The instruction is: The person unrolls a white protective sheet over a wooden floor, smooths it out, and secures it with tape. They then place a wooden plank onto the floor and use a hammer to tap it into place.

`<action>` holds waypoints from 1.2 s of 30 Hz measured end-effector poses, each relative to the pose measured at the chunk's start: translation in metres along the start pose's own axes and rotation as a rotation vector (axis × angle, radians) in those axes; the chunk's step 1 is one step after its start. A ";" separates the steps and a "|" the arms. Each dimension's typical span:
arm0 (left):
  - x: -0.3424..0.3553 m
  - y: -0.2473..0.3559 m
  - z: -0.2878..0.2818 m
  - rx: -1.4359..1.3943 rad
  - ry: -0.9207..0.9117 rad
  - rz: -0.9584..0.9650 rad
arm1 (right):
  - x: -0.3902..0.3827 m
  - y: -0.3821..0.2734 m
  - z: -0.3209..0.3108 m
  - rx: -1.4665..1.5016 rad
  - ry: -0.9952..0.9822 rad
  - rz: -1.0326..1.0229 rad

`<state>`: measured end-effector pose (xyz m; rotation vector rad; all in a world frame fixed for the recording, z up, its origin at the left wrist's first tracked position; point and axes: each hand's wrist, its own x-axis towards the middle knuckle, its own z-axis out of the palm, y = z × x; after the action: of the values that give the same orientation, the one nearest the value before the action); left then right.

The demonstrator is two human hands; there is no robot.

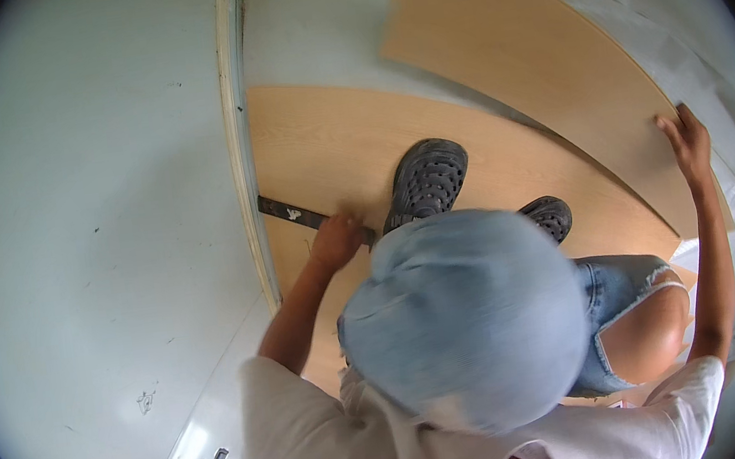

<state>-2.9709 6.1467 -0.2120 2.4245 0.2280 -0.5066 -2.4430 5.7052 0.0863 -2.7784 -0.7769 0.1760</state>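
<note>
My right hand [691,135] grips the outer long edge of a light-brown wood-look plank [540,61]. Its far end is slightly blurred, and it stands raised at a slant above another plank of the same colour. My left hand [339,240], blurred, is closed at the near end of a flat black bar [292,211] with a white mark on it. The bar lies across the light-brown floor boards [327,124], with its other end by the wall's foot. The fingertips of my left hand are hard to make out.
A pale wall panel [100,216] with an upright trim strip [238,135] rises at left. Black clogs [430,176] stand on the boards. Pale sheeting [710,31] lies at right. A blue hat [466,318] hides the middle of the view.
</note>
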 end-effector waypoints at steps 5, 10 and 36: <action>-0.026 0.028 0.034 -0.342 0.223 -0.165 | 0.081 0.008 0.065 -0.005 -0.248 -0.129; 0.133 0.065 -0.095 -0.071 0.349 -0.237 | 0.149 0.033 0.099 -0.018 -0.351 -0.147; 0.341 0.036 -0.217 -0.504 0.126 -0.279 | 0.137 0.145 0.166 0.007 -0.387 0.246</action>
<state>-2.5852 6.2667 -0.1760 1.9386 0.6704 -0.3615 -2.2853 5.6913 -0.1192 -2.8616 -0.5045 0.7781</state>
